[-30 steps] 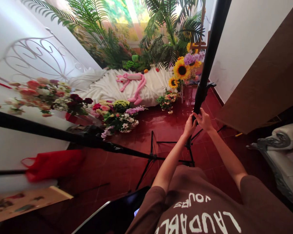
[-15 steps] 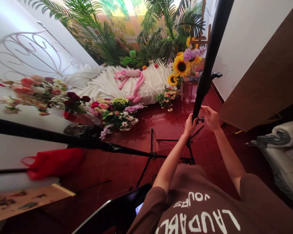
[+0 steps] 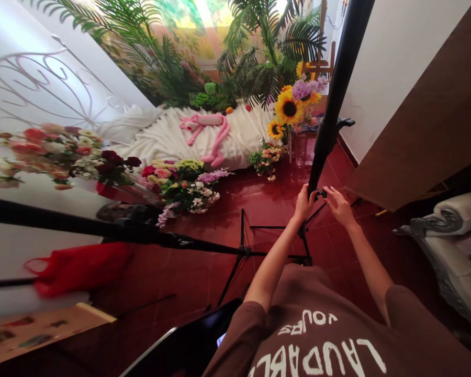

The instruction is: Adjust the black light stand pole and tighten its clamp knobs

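A black stand pole slants down from the top right to tripod legs on the floor. My left hand is wrapped round the lower part of this pole. On the pole's right side, a small black knob sticks out between my hands. My right hand is beside it with its fingers apart, the fingertips at the knob; nothing is held in it. Higher up, a black lever juts from the pole's collar.
A second black stand crosses the left side, its legs near mine. Flowers, a draped platform with a pink plush toy, a red bag and a sofa surround the red floor.
My right hand has moved slightly down toward the knob, and its fingers have spread from a pinched pose. My left hand stays round the pole. The view has shifted a little.
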Tool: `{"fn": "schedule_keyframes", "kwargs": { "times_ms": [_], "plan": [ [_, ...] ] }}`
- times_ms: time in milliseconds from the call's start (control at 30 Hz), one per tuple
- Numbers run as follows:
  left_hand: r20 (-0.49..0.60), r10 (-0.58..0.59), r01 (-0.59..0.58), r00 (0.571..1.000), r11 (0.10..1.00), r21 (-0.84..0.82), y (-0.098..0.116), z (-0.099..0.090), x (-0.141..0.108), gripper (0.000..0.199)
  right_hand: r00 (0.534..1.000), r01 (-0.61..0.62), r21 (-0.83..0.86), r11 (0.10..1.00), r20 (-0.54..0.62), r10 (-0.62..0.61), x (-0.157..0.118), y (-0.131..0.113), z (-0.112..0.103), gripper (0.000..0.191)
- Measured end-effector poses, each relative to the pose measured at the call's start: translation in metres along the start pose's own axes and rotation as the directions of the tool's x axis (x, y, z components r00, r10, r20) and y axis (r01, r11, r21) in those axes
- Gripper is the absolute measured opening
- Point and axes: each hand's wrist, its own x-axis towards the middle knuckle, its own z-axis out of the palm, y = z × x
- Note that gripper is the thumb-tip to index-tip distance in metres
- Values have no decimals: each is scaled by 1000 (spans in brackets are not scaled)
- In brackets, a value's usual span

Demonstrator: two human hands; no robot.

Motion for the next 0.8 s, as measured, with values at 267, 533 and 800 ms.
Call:
{"fn": "schedule_keyframes", "kwargs": {
  "times_ms": [267, 533, 800],
  "plan": [
    [23, -25, 25, 999, 1000, 2, 0, -1, -1, 25, 956, -268, 91, 959, -100, 277, 21, -4, 18, 57],
    [26, -21, 20, 999, 999, 34, 1, -2, -2, 28, 632, -768, 491, 411, 479, 609, 45, -15, 18, 49],
    [34, -109, 99, 993, 969, 226, 16, -11, -10, 39, 469, -761, 640, -106, 656, 592, 40, -7, 21, 37]
  ]
}}
